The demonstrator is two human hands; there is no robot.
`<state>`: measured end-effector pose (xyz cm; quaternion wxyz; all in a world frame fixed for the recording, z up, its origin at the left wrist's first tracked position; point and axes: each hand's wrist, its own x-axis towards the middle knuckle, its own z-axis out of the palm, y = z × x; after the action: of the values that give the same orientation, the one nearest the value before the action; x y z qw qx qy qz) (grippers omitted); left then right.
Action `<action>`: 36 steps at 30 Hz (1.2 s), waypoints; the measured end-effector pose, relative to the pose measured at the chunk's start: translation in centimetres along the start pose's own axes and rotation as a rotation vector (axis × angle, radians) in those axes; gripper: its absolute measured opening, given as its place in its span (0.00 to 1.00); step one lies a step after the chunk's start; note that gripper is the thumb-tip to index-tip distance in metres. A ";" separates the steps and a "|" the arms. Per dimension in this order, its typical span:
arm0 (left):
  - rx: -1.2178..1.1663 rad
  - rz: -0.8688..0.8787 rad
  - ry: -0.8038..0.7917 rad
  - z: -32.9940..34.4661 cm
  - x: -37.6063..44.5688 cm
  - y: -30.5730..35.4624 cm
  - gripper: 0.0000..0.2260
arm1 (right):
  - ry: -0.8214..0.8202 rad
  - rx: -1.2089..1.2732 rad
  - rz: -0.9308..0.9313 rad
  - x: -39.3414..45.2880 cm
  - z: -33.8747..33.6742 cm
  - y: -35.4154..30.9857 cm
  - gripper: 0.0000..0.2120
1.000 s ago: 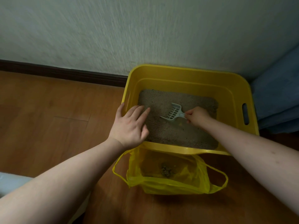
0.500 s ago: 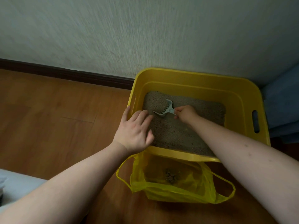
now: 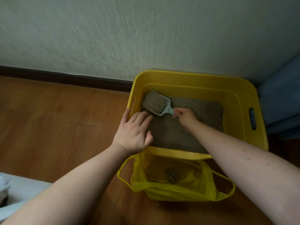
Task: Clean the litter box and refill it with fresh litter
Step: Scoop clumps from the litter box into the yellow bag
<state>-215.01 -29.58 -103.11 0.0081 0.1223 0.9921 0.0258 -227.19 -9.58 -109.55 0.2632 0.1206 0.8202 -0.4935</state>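
Grey scoop [image 3: 156,103] now heaped, raised

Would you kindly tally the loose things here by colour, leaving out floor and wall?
Yellow: 2, the litter box and the plastic bag
Pale grey-green: 1, the scoop in the right hand
Total: 3

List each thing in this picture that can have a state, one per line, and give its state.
Litter box: uncovered, holding litter.
Scoop: loaded with litter, raised at the box's left corner.
Yellow bag: open, clumps inside.
Right hand: gripping the scoop handle.
Left hand: open, on the box's rim.
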 end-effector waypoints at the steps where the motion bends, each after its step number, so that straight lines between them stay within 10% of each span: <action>1: 0.002 -0.001 -0.001 0.0 0.0 0.0 0.25 | -0.002 -0.014 0.000 -0.3 -0.3 0.1 0.14; 36: -0.061 -0.003 0.087 -0.2 -0.1 0.5 0.25 | 0.088 -0.274 -0.230 -13.1 -13.2 3.3 0.13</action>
<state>-214.80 -29.17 -102.91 -0.0312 0.1195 0.9905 0.0612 -218.90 4.33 -99.91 0.1829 0.0107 0.8988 -0.3982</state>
